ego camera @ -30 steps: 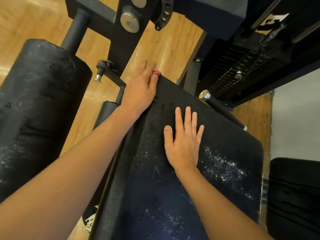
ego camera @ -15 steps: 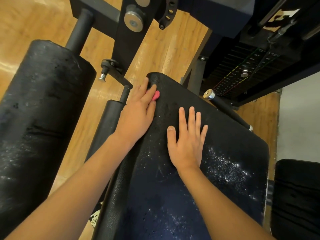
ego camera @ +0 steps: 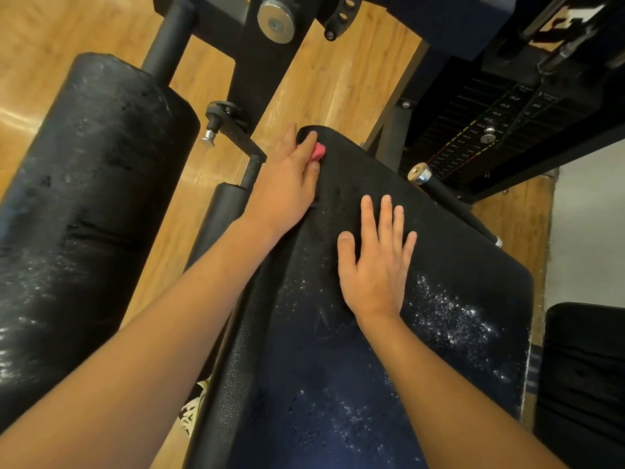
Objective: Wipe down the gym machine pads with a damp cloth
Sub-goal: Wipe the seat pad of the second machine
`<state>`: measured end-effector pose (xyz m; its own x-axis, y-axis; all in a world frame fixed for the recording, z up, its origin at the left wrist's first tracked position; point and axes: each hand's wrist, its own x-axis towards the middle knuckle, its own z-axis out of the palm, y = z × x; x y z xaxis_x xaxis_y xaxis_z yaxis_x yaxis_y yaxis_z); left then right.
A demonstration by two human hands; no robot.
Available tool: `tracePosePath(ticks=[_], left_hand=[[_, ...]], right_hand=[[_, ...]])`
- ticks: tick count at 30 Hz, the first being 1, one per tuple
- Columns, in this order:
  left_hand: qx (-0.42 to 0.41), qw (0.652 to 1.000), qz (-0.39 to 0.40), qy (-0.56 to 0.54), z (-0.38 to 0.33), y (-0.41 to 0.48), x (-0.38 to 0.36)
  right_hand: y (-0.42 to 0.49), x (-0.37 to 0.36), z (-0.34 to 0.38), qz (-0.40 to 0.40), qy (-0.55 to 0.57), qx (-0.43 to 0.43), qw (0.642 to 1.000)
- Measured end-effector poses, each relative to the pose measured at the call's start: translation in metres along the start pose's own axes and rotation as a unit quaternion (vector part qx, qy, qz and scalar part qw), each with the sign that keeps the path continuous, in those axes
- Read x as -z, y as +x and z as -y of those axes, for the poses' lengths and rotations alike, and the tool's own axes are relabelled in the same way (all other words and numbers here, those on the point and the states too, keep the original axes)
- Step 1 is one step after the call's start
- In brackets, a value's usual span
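A dark, worn seat pad (ego camera: 389, 367) with white speckles fills the middle of the view. My left hand (ego camera: 284, 187) lies flat on the pad's far left corner and presses a small pink cloth (ego camera: 318, 152) against it. Only a bit of the cloth shows beside my index finger. My right hand (ego camera: 375, 262) rests flat on the pad's middle with its fingers spread and holds nothing. A big black roller pad (ego camera: 88, 214), also flecked with white, stands to the left.
Black machine frame (ego camera: 260, 72) and an adjustment pin (ego camera: 209, 135) rise beyond the pad over a wooden floor (ego camera: 50, 35). A weight stack (ego camera: 473, 137) and a chrome-tipped handle (ego camera: 439, 191) are at the right. Another black pad (ego camera: 585, 384) sits at the right edge.
My left hand drew the cloth back along the pad's left edge from the far corner, then pushed it a little toward the corner again. My right hand stayed flat in place.
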<state>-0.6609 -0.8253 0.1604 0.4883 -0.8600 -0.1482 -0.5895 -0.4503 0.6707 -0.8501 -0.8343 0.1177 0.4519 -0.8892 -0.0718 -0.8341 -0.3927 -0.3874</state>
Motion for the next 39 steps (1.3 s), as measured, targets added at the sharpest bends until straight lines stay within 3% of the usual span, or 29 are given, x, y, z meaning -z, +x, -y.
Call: tracePosePath(ticks=[9,18,30,39], left_hand=[[0.011,1.0,0.015,-0.011,0.016,-0.095,-0.001],[0.0,1.0,0.006,0.013,0.005,-0.037,-0.003],[0.007,0.999,0.022,0.029,0.012,-0.131,-0.005],[0.004,0.999,0.001,0.037,0.009,-0.1,-0.008]], right_hand=[[0.002,0.0,0.001,-0.002,-0.011,0.001,1.0],[0.002,0.0,0.001,-0.008,-0.005,0.0,1.0],[0.001,0.002,0.002,-0.012,-0.015,0.002,1.0],[0.001,0.002,0.003,-0.016,-0.008,0.0,1.0]])
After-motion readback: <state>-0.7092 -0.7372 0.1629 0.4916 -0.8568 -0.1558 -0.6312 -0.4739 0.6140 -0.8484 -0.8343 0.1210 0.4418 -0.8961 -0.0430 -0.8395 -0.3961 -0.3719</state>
